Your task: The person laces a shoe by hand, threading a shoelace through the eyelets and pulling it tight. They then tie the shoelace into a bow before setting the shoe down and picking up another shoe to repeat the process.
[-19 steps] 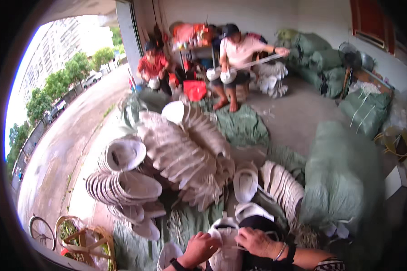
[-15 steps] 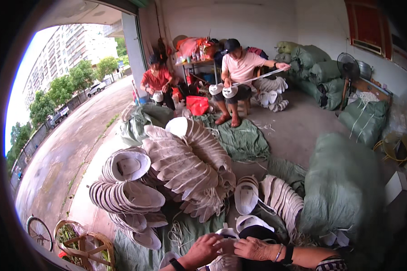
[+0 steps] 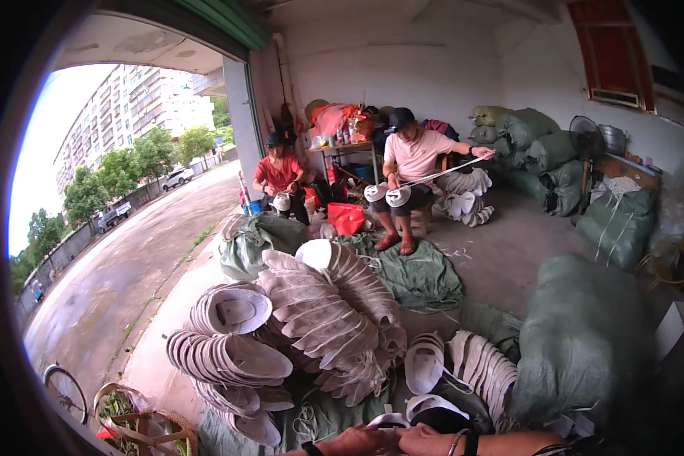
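Your left hand [image 3: 361,441] and right hand [image 3: 425,439] meet at near edge, fingers closed on white hat brim [image 3: 391,420]; brim sits just beside dark hat crown [image 3: 441,419]. Grip: both hands clenched on brim, lower part cut off by frame.

Far of hands: curved stack of pale woven hats [image 3: 319,319], ribbed, disc-shaped. Right: bulging green woven sack [image 3: 585,342], contents hidden. Near left: wicker basket [image 3: 140,422] holding greenery. Far: two seated persons, one in pink shirt [image 3: 418,156], working similar hats.
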Demonstrator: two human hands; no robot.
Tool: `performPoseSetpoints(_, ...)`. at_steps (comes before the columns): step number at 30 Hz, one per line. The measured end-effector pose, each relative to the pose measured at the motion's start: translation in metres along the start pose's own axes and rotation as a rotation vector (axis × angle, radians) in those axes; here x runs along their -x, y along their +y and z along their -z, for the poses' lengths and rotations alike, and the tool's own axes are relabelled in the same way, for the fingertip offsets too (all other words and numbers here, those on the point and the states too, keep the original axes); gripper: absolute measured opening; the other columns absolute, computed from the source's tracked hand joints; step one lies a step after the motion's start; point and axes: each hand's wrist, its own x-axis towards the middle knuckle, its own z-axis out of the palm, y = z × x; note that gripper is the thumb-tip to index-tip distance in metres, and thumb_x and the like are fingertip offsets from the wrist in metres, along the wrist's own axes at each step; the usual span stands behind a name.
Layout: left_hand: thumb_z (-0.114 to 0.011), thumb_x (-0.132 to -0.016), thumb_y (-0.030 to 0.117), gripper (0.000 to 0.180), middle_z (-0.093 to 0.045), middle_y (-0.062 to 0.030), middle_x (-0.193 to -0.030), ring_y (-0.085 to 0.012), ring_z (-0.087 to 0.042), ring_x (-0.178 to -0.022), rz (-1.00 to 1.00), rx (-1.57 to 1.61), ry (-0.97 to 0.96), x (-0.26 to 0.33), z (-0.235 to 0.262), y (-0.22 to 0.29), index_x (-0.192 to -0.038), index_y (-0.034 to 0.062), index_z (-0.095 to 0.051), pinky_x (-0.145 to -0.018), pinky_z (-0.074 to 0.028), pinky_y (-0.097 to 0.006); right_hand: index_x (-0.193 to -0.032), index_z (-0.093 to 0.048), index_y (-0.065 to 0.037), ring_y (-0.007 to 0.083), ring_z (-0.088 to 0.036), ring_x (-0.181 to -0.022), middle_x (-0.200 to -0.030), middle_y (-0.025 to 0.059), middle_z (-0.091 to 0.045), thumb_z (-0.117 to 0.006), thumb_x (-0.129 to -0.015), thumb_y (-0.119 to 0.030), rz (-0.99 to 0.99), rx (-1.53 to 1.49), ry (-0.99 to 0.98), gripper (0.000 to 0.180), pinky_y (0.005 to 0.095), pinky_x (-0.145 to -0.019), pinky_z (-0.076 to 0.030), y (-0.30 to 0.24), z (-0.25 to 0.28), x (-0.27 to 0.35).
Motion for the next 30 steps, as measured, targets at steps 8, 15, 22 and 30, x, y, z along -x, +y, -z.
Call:
performPoseSetpoints(8, -0.059, -0.071, 0.007, 0.026, -0.065, -0.0101, -0.091, -0.0309, -0.06, -0.086, 0.215, 0.59, 0.153, -0.012, -0.01, 0.007, -0.095, 0.0125, -0.066, -0.075, -0.049, -0.04, -0.089, -0.056, -0.001, 0.0264, -0.063, -0.079, -0.087, 0.018, -0.062, -0.055, -0.083, -0.01, -0.032, -0.5, 0.195, 0.011, 0.0365, -0.069, -0.049, 0.025, -0.009, -0.005)
performPoseSetpoints(15, -0.061, -0.081, 0.014, 0.019, -0.064, -0.0103, -0.086, -0.0261, -0.06, -0.082, 0.11, 0.572, 0.324, -0.023, 0.005, -0.005, -0.096, 0.0066, -0.069, -0.078, -0.045, -0.036, -0.091, -0.052, -0.008, 0.0141, -0.058, -0.054, -0.088, 0.0116, -0.066, -0.048, -0.094, -0.02, -0.262, -1.736, 0.492, 0.012, 0.0259, -0.049, -0.048, 0.074, 0.036, -0.004)
performPoseSetpoints(22, -0.069, -0.069, 0.026, 0.015, -0.059, -0.0001, -0.091, -0.0249, -0.052, -0.093, 0.256, 0.344, 0.13, -0.043, -0.001, 0.027, -0.083, 0.0199, -0.068, -0.091, -0.037, -0.042, -0.094, -0.05, -0.002, 0.0363, -0.064, -0.068, -0.066, 0.0183, -0.061, -0.053, -0.087, -0.016, -0.288, -0.247, 0.135, 0.015, 0.0446, -0.062, -0.049, 0.053, -0.002, 0.026)
performPoseSetpoints(30, -0.075, -0.063, 0.024, 0.014, -0.055, 0.0011, -0.078, -0.024, -0.052, -0.086, 0.211, 0.353, 0.332, -0.031, -0.012, 0.04, -0.073, 0.02, -0.066, -0.097, -0.033, -0.047, -0.095, -0.054, -0.002, 0.029, -0.061, -0.055, -0.068, 0.0151, -0.061, -0.061, -0.084, -0.028, -0.258, -0.339, -0.244, 0.029, 0.0391, -0.052, -0.046, 0.064, -0.001, 0.023)
